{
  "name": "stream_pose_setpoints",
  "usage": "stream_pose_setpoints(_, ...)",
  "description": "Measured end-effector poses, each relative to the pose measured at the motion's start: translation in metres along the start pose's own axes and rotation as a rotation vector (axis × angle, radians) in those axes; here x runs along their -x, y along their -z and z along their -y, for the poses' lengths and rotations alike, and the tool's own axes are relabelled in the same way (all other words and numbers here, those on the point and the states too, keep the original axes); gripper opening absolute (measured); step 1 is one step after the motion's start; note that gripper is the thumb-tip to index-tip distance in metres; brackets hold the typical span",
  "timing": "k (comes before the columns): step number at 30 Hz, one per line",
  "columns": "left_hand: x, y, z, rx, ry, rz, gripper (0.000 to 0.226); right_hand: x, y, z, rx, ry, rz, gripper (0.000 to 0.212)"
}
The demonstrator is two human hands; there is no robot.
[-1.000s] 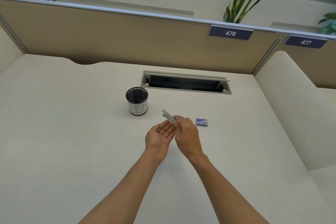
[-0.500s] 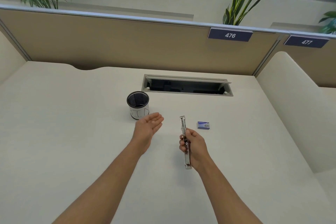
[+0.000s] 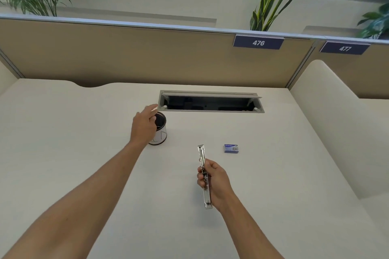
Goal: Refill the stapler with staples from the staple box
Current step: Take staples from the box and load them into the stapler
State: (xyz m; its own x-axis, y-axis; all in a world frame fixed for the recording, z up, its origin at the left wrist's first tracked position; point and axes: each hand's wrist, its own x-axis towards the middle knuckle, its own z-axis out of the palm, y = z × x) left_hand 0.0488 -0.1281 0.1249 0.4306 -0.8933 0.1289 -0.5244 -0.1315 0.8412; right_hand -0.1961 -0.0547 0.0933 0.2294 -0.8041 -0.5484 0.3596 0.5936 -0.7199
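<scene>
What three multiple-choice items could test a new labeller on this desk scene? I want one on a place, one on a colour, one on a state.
1. Where does the staple box lie?
A. on the desk, beyond and to the right of the right hand
B. inside the cup
C. in the left hand

2. What colour is the staple box?
A. red
B. blue
C. green

3. How is the stapler held?
A. lying free on the desk
B. swung open, gripped in the right hand
C. shut, in both hands

Answers:
1 A: the box sits alone on the desk, past the right hand.
2 B: its lid shows blue.
3 B: the right hand's fingers wrap its middle while its two halves stretch out in a line; the left hand is open over the cup.
</scene>
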Motion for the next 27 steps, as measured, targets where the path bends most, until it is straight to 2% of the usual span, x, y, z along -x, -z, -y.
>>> stream_pose_setpoints(3, -0.004, -0.002, 0.003, -0.052, -0.005, 0.045, 0.05, -0.002, 0.0, 0.001, -0.003, 0.0, -0.001, 0.013)
stream_pose_setpoints(9, 0.023, -0.016, -0.005, 0.011, -0.19, -0.123, 0.034, -0.008, -0.001, 0.0, -0.019, 0.0, -0.01, 0.013)
stream_pose_setpoints(11, 0.045, -0.026, -0.007, 0.041, -0.259, -0.079, 0.034, -0.01, -0.003, -0.001, -0.036, 0.001, -0.025, 0.014)
stream_pose_setpoints(16, 0.101, -0.053, -0.007, 0.065, -0.409, 0.212, 0.044, -0.016, -0.005, -0.003, -0.057, 0.017, -0.033, 0.018)
stream_pose_setpoints(19, 0.123, -0.068, -0.002, 0.09, -0.431, 0.309, 0.035, -0.02, -0.002, -0.005, -0.026, 0.03, -0.018, 0.019)
stream_pose_setpoints(22, 0.135, -0.079, 0.005, 0.123, -0.394, 0.34, 0.024, -0.023, 0.004, -0.007, -0.006, 0.041, -0.006, 0.021)
stream_pose_setpoints(27, 0.137, -0.09, 0.007, 0.099, -0.299, 0.307, 0.018, -0.029, 0.011, -0.013, 0.023, 0.03, 0.005, 0.02)
